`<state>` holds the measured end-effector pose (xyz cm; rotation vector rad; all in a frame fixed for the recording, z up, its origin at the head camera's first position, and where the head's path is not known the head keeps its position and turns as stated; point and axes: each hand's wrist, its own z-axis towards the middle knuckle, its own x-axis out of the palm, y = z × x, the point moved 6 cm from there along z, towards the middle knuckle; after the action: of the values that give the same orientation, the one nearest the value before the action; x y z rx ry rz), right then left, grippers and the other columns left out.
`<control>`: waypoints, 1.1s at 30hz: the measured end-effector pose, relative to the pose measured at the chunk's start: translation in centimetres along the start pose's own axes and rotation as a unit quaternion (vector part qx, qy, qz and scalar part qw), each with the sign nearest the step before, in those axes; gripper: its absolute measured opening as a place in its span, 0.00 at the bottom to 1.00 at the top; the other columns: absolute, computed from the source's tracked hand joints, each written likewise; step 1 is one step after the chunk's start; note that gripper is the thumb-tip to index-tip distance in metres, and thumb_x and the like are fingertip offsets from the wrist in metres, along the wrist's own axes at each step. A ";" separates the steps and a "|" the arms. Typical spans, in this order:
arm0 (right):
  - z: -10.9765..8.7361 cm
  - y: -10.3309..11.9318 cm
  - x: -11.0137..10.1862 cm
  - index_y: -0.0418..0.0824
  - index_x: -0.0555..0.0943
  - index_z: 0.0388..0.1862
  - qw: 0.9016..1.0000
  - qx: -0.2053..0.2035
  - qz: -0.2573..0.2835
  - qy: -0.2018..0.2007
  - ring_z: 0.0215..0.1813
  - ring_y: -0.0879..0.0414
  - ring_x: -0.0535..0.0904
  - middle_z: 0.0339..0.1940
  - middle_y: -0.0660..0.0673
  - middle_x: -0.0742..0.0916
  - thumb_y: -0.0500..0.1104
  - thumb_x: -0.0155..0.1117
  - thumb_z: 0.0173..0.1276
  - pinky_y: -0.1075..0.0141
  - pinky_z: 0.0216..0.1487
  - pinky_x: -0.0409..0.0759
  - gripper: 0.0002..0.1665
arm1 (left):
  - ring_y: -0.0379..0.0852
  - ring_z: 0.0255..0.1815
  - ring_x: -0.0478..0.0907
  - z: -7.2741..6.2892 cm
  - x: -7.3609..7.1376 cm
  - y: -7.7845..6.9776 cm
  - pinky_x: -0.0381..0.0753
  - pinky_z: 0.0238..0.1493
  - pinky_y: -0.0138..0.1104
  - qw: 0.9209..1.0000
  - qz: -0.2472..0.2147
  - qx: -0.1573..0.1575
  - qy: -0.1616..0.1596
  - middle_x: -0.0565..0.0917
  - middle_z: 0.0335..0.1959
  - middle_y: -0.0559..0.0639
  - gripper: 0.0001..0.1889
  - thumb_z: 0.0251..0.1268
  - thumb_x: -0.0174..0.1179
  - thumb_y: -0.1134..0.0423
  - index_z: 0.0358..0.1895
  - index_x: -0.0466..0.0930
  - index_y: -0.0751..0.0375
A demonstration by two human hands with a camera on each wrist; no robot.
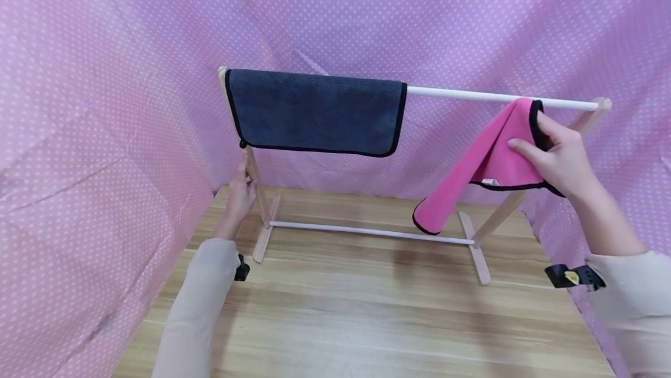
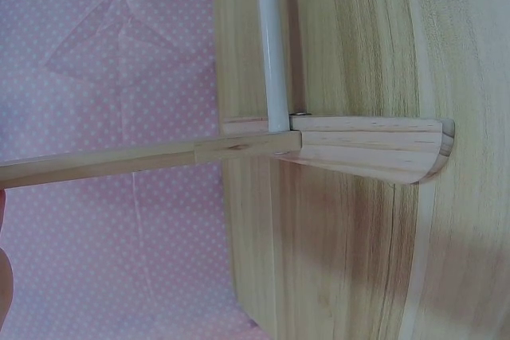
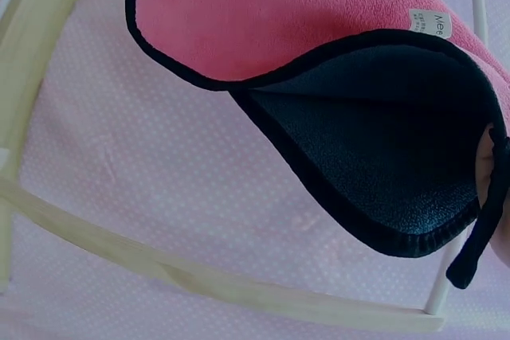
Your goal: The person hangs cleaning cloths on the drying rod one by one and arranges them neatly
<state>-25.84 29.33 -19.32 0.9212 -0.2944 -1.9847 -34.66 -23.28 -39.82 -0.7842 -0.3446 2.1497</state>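
Observation:
My right hand (image 1: 566,156) pinches a pink towel (image 1: 516,151) by its black-edged right side, close to the upper bar's right end. One part of the towel droops to the left in a narrow fold; a white label (image 3: 430,23) and a dark grey underside (image 3: 358,145) show in the right wrist view. On the left, my left hand (image 1: 241,194) holds the wooden upright (image 1: 258,186) of a towel rack below its top. Only fingertips (image 2: 4,284) of it enter the left wrist view. A dark grey towel (image 1: 317,113) with black edging hangs folded over the bar's left half.
The rack's white upper bar (image 1: 472,95) and lower bar (image 1: 367,230) join two wooden uprights. Its feet, such as the right foot (image 1: 476,253), stand on a wood-grain table (image 1: 335,314). Pink dotted cloth (image 1: 131,75) surrounds the table's back and sides.

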 end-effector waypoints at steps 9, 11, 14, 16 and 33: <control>2.8 0.6 -1.2 0.41 0.80 0.47 0.999 0.000 -0.033 -0.015 0.26 0.73 0.71 0.26 0.66 0.77 0.26 0.65 0.53 0.86 0.30 0.69 0.21 | 0.72 0.43 0.75 -0.1 -0.1 0.0 0.80 0.38 0.53 1.000 0.013 0.004 -0.004 0.72 0.45 0.79 0.35 0.50 0.50 0.89 0.63 0.53 0.66; 3.5 0.5 -1.5 0.44 0.80 0.43 0.999 0.006 -0.032 -0.016 0.25 0.72 0.70 0.25 0.65 0.77 0.27 0.65 0.54 0.85 0.29 0.68 0.20 | 0.72 0.43 0.75 -0.1 -0.1 0.1 0.80 0.38 0.53 1.000 0.013 0.001 -0.002 0.72 0.45 0.79 0.35 0.50 0.50 0.89 0.62 0.53 0.67; 4.6 0.6 -1.9 0.52 0.79 0.38 0.999 0.013 -0.043 -0.024 0.25 0.72 0.69 0.23 0.65 0.76 0.28 0.65 0.54 0.84 0.29 0.66 0.20 | 0.71 0.43 0.75 -0.1 0.0 0.2 0.80 0.38 0.52 1.000 0.014 -0.005 0.001 0.72 0.45 0.79 0.34 0.50 0.50 0.89 0.62 0.53 0.69; 5.3 0.8 -2.2 0.54 0.78 0.37 0.998 0.015 -0.055 -0.025 0.25 0.72 0.67 0.23 0.66 0.75 0.30 0.66 0.54 0.83 0.29 0.65 0.20 | 0.71 0.43 0.75 -0.1 0.0 0.2 0.80 0.39 0.52 1.000 0.013 -0.009 0.004 0.72 0.45 0.80 0.33 0.50 0.50 0.89 0.62 0.54 0.71; 8.1 -0.8 -3.2 0.60 0.78 0.32 0.995 0.088 -0.031 -0.026 0.26 0.71 0.66 0.22 0.67 0.75 0.33 0.64 0.56 0.82 0.30 0.63 0.19 | 0.72 0.43 0.75 -0.1 -0.1 0.1 0.80 0.38 0.53 1.000 0.001 -0.001 0.011 0.71 0.46 0.80 0.37 0.50 0.49 0.90 0.64 0.51 0.66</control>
<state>-31.06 31.26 -12.55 0.9999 -0.4812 -2.0679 -34.64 -23.37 -39.87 -0.8091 -0.3342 2.1423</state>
